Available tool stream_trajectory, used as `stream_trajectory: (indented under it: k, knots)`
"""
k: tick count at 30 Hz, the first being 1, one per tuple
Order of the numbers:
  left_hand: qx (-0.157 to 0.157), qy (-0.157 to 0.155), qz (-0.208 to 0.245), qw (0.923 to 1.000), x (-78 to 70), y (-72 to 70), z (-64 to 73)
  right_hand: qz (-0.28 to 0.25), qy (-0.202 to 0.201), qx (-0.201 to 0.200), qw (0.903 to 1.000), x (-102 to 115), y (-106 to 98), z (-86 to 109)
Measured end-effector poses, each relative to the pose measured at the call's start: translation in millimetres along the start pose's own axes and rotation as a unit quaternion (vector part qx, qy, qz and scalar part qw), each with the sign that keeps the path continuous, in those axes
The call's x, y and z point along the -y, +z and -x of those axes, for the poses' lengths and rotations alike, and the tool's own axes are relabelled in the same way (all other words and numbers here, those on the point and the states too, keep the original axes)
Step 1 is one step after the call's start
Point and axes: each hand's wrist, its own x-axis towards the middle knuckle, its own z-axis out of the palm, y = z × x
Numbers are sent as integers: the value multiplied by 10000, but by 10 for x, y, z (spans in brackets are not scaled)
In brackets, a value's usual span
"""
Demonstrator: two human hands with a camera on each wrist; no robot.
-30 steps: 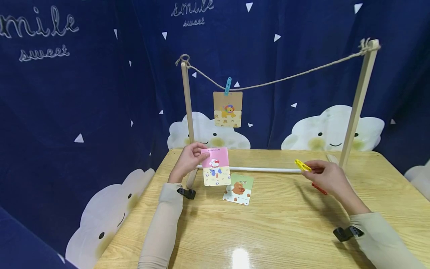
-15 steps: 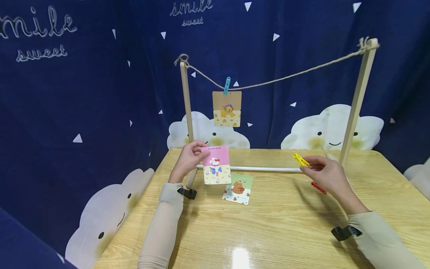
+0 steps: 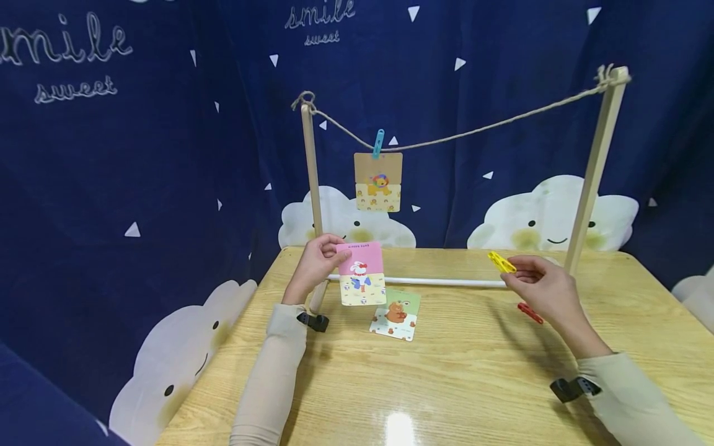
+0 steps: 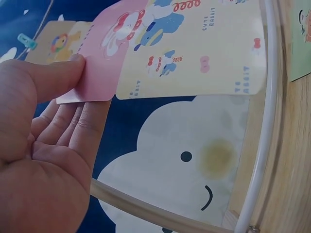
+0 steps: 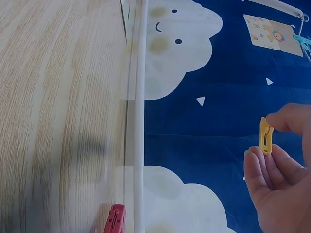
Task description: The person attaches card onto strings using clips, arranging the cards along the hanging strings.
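Note:
A pink and cream rabbit card [image 3: 362, 279] is pinched at its upper left edge by my left hand [image 3: 313, 266], thumb in front and fingers behind. My right hand [image 3: 543, 288] pinches a yellow clothespin [image 3: 501, 262] between thumb and fingers, above the table's right part. On the table, partly behind the rabbit card, lies a green and white bear card [image 3: 397, 316]. From the rope [image 3: 474, 130] hangs a lion card [image 3: 378, 186], clipped by a blue clothespin [image 3: 379, 144]. Below my right hand a red clothespin [image 3: 530, 313] rests on the table [image 3: 435, 384].
Two wooden posts, the left post [image 3: 311, 167] and the right post [image 3: 597, 167], hold the sagging rope. A white rod [image 3: 446, 282] runs low between them. Behind stands a dark blue curtain [image 3: 435, 74] with clouds on it.
The yellow clothespin and my right hand have risen slightly. The rabbit card has moved up and right by a very small amount. The hanging card and the things on the table stay put.

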Motion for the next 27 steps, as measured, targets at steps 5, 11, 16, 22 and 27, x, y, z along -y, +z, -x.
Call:
stream_trajectory:
  k: [5, 11, 16, 22, 27]
  knots:
    - [-55, 40, 4, 10000, -21, 22, 1, -123, 16, -118, 9999, 28, -11, 13]
    - [-93, 66, -26, 9999, -32, 36, 1, -304, -26, -307, 9991, 51, -27, 20]
    - [-134, 74, -104, 9998, -53, 53, 1, -415, -114, -456, 9980, 74, -34, 19]
    - [-161, 86, -134, 9997, -70, 77, -2, -420, -141, -453, 9980, 119, -52, 24]
    - [-184, 86, -171, 9996, -81, 86, 3, -460, -116, -397, 9981, 138, -69, 33]
